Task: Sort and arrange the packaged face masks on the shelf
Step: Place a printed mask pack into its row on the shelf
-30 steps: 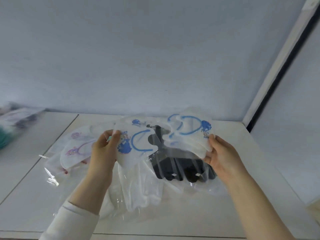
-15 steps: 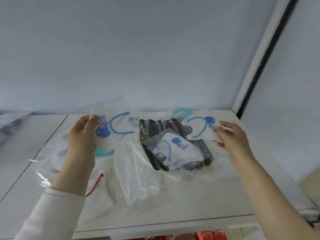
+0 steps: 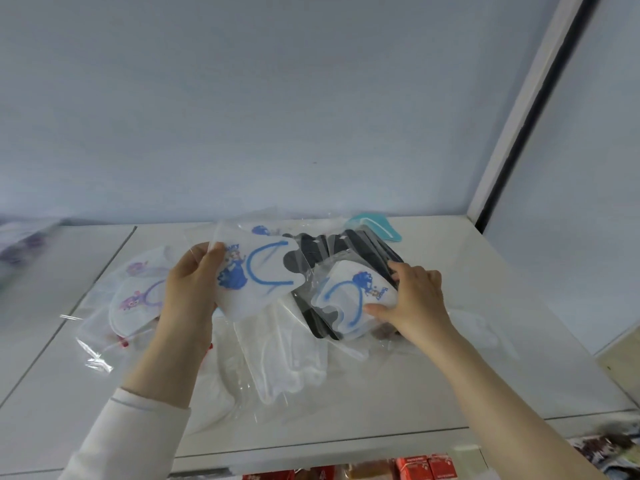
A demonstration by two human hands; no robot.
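Pairing: your left hand [image 3: 188, 292] grips a clear-bagged blue-print white mask [image 3: 258, 275], right hand [image 3: 417, 299] grips its twin [image 3: 349, 299] atop the black-mask bundle [image 3: 346, 244]; stack them next.

Mask packets [image 3: 284, 344] crowd shelf [image 3: 502, 341] centre; bare shelf right and front; wall [image 3: 277, 116] blocks behind.

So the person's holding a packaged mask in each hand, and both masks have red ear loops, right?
No. The head view shows the left hand holding the left mask and the right hand gripping the right mask, but their ear loops are blue, not red.
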